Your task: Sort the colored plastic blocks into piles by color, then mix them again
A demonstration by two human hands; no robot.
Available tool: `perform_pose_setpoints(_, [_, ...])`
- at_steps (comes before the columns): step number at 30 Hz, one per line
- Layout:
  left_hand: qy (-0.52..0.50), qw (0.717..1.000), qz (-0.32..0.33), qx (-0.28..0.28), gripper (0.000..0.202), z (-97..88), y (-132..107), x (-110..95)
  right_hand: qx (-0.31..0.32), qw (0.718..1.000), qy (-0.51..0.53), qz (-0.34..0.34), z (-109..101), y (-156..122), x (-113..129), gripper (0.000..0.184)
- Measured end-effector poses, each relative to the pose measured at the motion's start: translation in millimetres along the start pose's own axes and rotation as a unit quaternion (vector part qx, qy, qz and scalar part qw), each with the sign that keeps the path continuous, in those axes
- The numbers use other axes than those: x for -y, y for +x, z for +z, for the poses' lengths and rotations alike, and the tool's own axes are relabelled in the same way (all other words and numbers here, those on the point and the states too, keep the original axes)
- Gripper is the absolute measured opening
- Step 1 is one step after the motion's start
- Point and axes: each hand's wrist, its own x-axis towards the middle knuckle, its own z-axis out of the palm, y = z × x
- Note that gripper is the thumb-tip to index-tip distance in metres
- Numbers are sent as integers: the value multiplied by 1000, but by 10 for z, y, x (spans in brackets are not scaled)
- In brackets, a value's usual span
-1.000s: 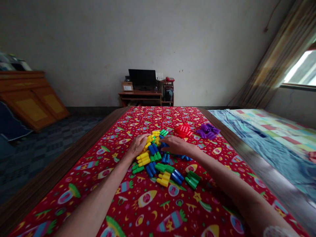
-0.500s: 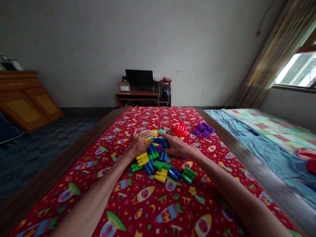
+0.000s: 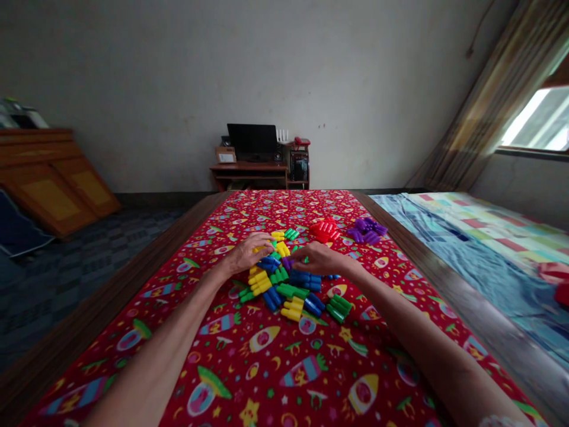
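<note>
1. My left hand (image 3: 249, 252) is just left of the frame's middle, palm down, with its fingers bent over the left side of a mixed heap of toy blocks (image 3: 278, 274). A blue piece (image 3: 269, 264) shows right by the fingertips; I can't tell whether I grip it or only rest there.
2. My right hand (image 3: 320, 258) is just right of the middle, fingers curled inward, tips close to a purple piece (image 3: 286, 263) in the heap. Whether they pinch anything is hidden.
3. The hands face each other, apart, probably because that lets either reach what lies between.
4. The heap fills the centre of the frame, yellow, green and blue pieces lying at differing angles, many touching.
5. Up and right of centre, a red pile (image 3: 326, 230) and a purple pile (image 3: 367, 230) lie apart from each other and from the heap; I'd judge they are grouped by colour.
6. Printed red cloth (image 3: 262, 391) covers the desk (image 3: 175, 231), whose dark wooden edges show at left and right. The purple pile is near the right edge, so sideways room looks tight there.
7. Between my forearms (image 3: 173, 338) the cloth runs to the frame's bottom, giving room to draw back.
</note>
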Motion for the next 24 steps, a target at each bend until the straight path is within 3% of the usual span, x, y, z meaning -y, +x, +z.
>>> perform_pose_setpoints(3, [11, 996, -59, -65, 52, 113, -36, 95, -54, 993, -79, 65, 131, 120, 60, 24])
perform_pose_setpoints(6, [13, 985, -125, -114, 56, 207, -90, 192, -31, 989, -122, 78, 263, 246, 89, 28])
perform_pose_setpoints(9, [12, 980, -157, -122, 55, 231, -128, 230, -10, 986, -132, 100, 352, 305, 93, 31])
perform_pose_setpoints(15, [24, 980, -143, -137, 46, 222, -141, 193, -49, 982, -154, 102, 439, 232, 120, 37])
perform_pose_setpoints(21, [54, 979, -121, -157, 45, 189, -115, 128, -41, 981, -162, 99, 437, 218, 112, 35])
perform_pose_setpoints(24, [60, 988, -78, -116, 47, 140, -25, 28, -67, 989, -119, 57, 446, 261, 26, 27])
